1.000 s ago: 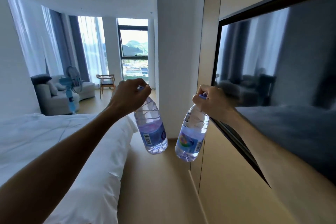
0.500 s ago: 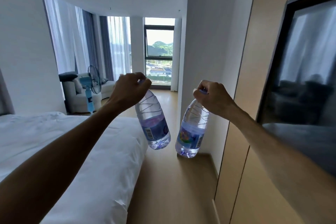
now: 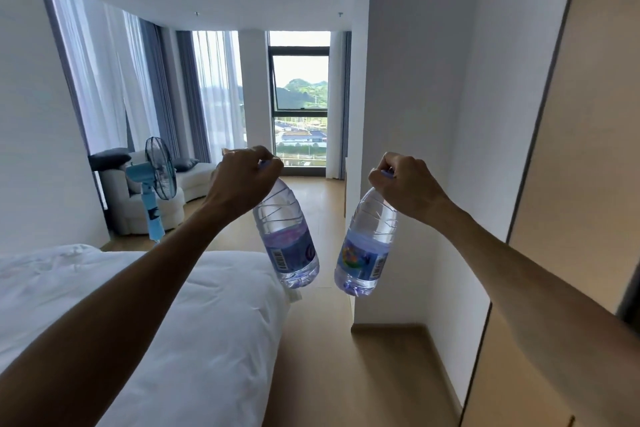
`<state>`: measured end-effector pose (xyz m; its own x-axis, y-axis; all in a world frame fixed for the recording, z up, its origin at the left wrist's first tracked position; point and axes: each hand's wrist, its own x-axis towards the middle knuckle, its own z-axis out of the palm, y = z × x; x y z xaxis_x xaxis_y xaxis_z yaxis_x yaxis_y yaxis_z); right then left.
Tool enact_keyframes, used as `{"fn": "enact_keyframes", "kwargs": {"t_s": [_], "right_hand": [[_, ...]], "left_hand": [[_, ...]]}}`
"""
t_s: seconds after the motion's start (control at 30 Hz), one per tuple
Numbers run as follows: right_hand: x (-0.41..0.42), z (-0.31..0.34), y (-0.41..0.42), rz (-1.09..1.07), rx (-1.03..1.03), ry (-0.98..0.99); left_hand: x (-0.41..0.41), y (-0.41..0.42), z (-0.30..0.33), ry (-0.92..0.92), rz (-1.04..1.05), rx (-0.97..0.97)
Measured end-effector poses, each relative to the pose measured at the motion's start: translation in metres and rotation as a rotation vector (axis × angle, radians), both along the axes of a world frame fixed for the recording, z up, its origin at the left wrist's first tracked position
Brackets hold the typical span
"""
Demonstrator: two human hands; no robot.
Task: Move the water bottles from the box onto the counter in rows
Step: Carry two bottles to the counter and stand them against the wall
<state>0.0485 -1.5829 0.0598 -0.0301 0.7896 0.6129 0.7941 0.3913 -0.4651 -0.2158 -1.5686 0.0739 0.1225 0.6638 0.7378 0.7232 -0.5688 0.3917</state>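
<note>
Head view shows two bare arms reaching forward, each hand carrying one water bottle by its top. Left hand [image 3: 242, 177] has its fingers curled tightly round the cap end of the left bottle [image 3: 287, 239], so only a sliver of the blue cap peeks out between the knuckles. Right hand [image 3: 405, 184] grips the right bottle [image 3: 367, 253] the same way, fingers folded over the cap and neck, a bit of blue cap showing at the thumb side. Neither hand has any slack in it; both are closed firmly on the bottle tops.

Both bottles hang below the fists in the air, resting on nothing. They tilt toward each other at the bottom, their bases near one another but apart. Each is clear plastic, with a blue-purple label round the lower half and a barcode on it. That makes two bottles, one per hand.

Below the left arm lies a bed [image 3: 173, 322] with white covers. Wooden floor [image 3: 329, 374] runs between the bed and a white wall [image 3: 415, 80] on the right, next to tan panelling [image 3: 571, 149]. Farther off stand one blue fan [image 3: 156, 180], a pale sofa [image 3: 138, 204], long curtains [image 3: 138, 87] and a window [image 3: 299, 107] with green hills beyond.
</note>
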Motion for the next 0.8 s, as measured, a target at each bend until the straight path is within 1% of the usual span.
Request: {"fn": "enact_keyframes", "kwargs": {"t_s": [0.2,0.37,0.6,0.8], "right_hand": [[0.002,-0.015,0.149,0.049,-0.014,0.014],[0.004,-0.013,0.274,0.093,-0.041,-0.001],[0.002,-0.005,0.434,0.102,-0.001,-0.008],[-0.005,-0.014,0.576,0.123,0.008,0.013]], "left_hand": [[-0.001,0.142,-0.012,0.044,0.023,0.004],[0.003,0.260,-0.007,0.081,0.053,-0.005],[0.003,0.411,-0.002,0.063,0.141,-0.034],[-0.003,0.547,-0.013,0.035,0.160,-0.013]]}}
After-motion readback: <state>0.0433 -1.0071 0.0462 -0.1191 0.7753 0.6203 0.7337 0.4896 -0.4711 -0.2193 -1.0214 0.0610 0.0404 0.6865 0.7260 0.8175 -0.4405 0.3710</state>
